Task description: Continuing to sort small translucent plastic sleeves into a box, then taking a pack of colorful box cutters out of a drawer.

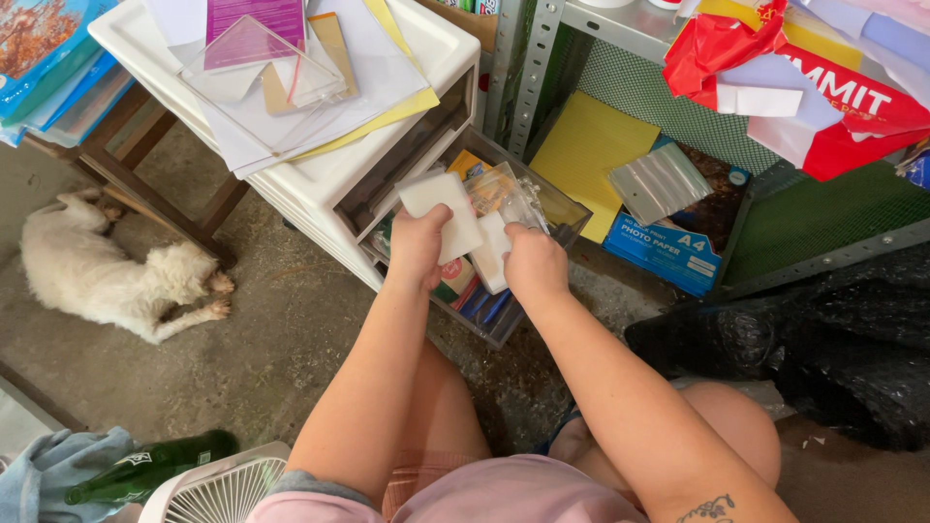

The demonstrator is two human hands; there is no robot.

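My left hand (415,247) grips a white rectangular block (441,208), like a sponge or eraser pad, held up over an open clear plastic drawer (572,208). My right hand (533,263) holds a second white block (491,254) just beside the first, the two pieces nearly touching. The drawer is pulled out of a white plastic drawer unit (320,184) and holds small packets, clear bags and pens. Both forearms reach forward from my lap.
Papers and a clear acrylic sheet (257,82) lie piled on the drawer unit. A white dog (107,271) lies on the concrete floor at left. A metal shelf (620,24) at right holds a yellow sheet, paper packs and red bags. A green bottle (150,467) and fan sit near left.
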